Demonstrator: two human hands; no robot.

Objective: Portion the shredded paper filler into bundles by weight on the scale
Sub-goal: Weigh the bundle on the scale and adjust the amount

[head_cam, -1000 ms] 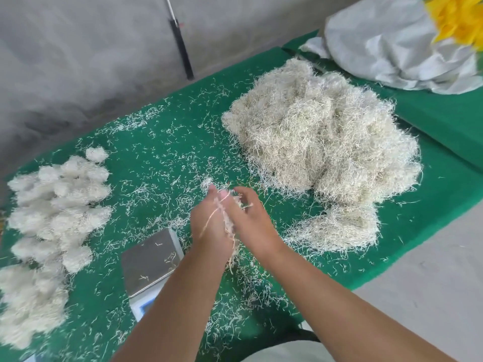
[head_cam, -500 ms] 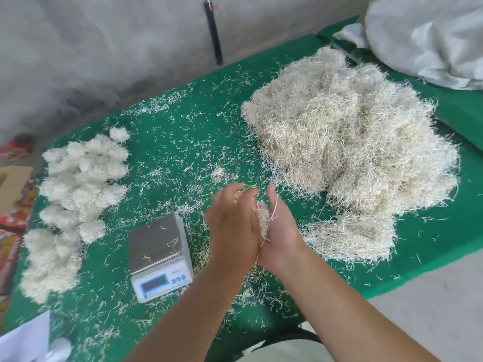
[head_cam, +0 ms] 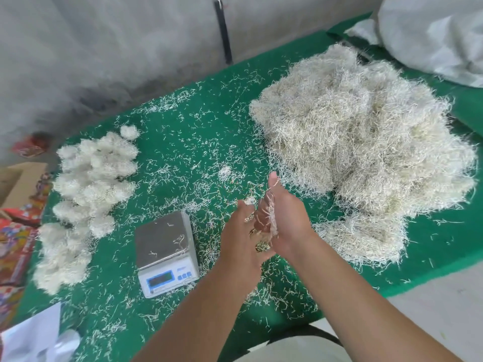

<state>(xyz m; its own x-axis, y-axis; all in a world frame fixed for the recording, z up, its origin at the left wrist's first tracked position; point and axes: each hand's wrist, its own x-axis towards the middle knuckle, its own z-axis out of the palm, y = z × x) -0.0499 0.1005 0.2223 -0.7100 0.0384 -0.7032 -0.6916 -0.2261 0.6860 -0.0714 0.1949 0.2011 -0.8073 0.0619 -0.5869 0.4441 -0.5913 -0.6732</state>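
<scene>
Fingers [head_cam: 273, 182] of the right hand [head_cam: 286, 218] are lying straight and together, palm facing the left hand [head_cam: 241, 237], whose fingers are also extended; the two palms are pressing a small tuft of shredded paper [head_cam: 269, 218] between them, above the green table [head_cam: 183, 142]. Just left of the hands, the scale [head_cam: 166, 253] is sitting with a few stray strands on its steel plate; its display is too small to read. To the right, the big loose pile of filler [head_cam: 360, 142] is spreading nearly to the table's near edge. Finished bundles [head_cam: 88, 184] are crowding the left side, leaving littered green open in the middle. A grey sack [head_cam: 439, 35] is lying at the far right corner, and a cardboard box [head_cam: 18, 181] is standing beyond the left edge.
</scene>
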